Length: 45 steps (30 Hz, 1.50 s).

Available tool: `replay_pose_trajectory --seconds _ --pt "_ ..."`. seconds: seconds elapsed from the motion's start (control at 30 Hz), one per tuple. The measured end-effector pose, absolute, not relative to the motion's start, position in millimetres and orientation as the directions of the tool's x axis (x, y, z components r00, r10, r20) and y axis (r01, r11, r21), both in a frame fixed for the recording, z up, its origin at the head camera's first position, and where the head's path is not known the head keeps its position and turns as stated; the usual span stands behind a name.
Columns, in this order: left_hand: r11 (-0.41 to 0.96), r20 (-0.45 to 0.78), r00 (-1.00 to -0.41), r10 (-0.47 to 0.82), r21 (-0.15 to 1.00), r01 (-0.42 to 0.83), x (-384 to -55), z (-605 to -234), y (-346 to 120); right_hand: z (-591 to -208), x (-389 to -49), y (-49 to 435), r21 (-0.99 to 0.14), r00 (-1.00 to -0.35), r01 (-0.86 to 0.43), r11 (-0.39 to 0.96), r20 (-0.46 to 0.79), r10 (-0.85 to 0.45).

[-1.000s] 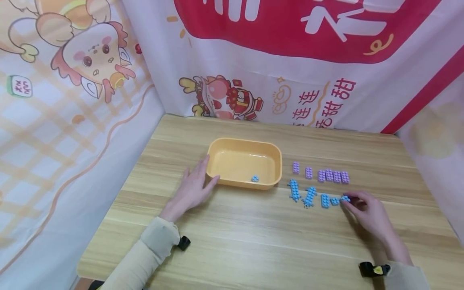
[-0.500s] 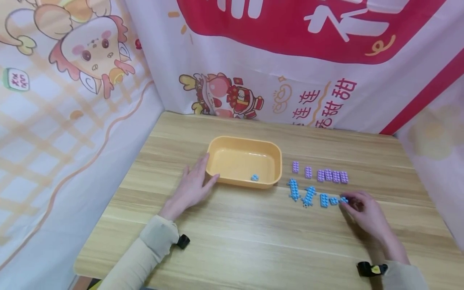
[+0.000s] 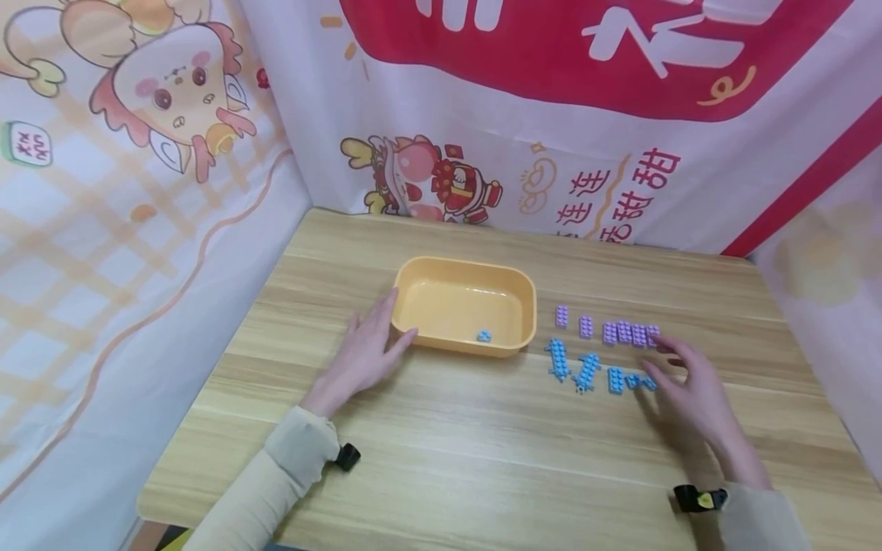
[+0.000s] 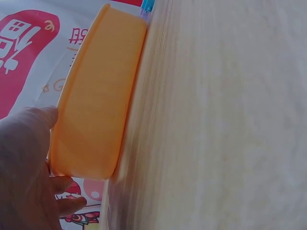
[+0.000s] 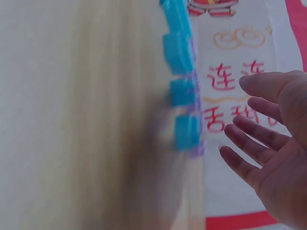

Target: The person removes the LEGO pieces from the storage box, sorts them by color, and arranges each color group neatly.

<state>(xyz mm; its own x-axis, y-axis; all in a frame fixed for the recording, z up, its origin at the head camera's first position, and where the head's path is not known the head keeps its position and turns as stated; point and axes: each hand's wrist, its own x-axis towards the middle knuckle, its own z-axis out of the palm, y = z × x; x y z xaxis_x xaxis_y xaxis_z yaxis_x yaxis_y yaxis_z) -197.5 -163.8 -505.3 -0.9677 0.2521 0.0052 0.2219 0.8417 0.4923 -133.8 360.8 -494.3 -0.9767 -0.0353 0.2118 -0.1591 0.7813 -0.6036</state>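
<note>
My left hand (image 3: 358,356) rests against the left end of a yellow tub (image 3: 455,346), its thumb at the front rim and its fingers along the outer wall. One small blue brick (image 3: 485,336) lies inside the tub. Over the right end of the blue row hovers my right hand (image 3: 699,394), fingers spread and holding nothing in the right wrist view. Beneath it sit two small blue bricks, the outer one (image 3: 649,383) slanted, beside a larger blue brick (image 3: 615,380). The fingertips overlap the last purple brick (image 3: 652,334) in the head view.
Two long blue pieces with side pegs, one (image 3: 558,360) nearer the tub and one (image 3: 587,373) farther right, lie in front of a row of several purple bricks (image 3: 609,333). Printed cloth (image 3: 441,99) hangs behind the wooden table (image 3: 482,444).
My right hand has let go of the small blue brick at the row's end and risen toward the purple row. That brick now lies at a slant. The left hand stays at the tub.
</note>
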Motion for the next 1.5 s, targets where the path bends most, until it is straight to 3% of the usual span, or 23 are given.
replay_pose_trajectory --seconds 0.33,0.83,1.07,1.33,1.5 --pt "0.841 -0.012 -0.969 0.247 0.499 0.209 -198 -503 -164 -481 -159 315 -0.568 -0.904 -0.367 0.736 0.405 -0.138" --pt "0.841 -0.004 -0.969 0.248 0.498 0.213 -197 -503 -163 -464 -194 254 -0.67 -0.921 -0.381 0.636 0.336 -0.198" --pt "0.837 -0.008 -0.969 0.246 0.506 0.208 -197 -504 -163 -452 -206 212 -0.709 -0.887 -0.461 0.534 0.348 -0.304" --pt "0.836 0.005 -0.969 0.248 0.505 0.216 -198 -505 -163 -457 -219 193 -0.72 -0.884 -0.449 0.529 0.275 -0.377" --pt "0.833 0.0 -0.969 0.247 0.511 0.213 -199 -506 -164 -456 -229 186 -0.671 -0.871 -0.448 0.591 0.181 -0.456"
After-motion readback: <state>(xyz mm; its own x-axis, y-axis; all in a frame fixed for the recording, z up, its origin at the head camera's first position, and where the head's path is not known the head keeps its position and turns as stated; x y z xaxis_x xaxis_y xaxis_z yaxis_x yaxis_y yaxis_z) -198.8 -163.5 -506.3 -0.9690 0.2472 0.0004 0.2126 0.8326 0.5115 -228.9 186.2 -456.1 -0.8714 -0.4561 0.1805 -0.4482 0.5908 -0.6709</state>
